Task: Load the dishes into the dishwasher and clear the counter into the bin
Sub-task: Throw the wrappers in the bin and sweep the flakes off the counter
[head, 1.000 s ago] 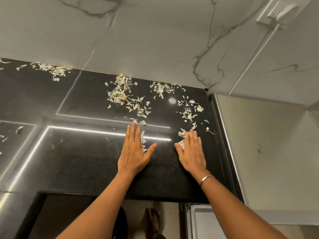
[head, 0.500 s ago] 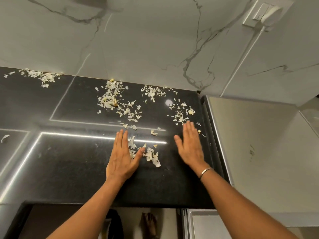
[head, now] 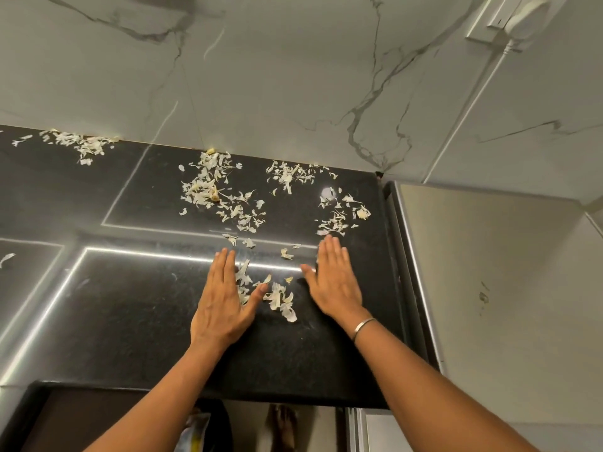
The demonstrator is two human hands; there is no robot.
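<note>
Since both palms lie flat on the stone, neither hand grips anything. The left hand's [head: 222,305] fingers [head: 225,265] are straight and pressed together, thumb splayed toward 3 o'clock. The right hand's [head: 332,285] fingers [head: 331,252] are likewise straight and together, thumb out toward 9 o'clock.

Between the two thumbs sits a small heap of scraps [head: 280,300], touching the left thumb and just beside the right palm. More scraps lie loose at 12 o'clock from each hand, some just past the right fingertips, and a separate clump sits well apart at 10 o'clock by the wall [head: 293,76]. All rest on the black counter [head: 130,305], which meets a steel panel [head: 489,272] at 3 o'clock. A bracelet [head: 363,327] circles the right wrist.

The scraps look like thin, dry peelings: nearly weightless, limp, and apt to slide on polished stone or flutter away if swept fast. Pinching single flakes would be slow. They seem better raked with the hand edges into one heap, then cupped from both sides or drawn over the 6 o'clock edge into a waiting palm.
</note>
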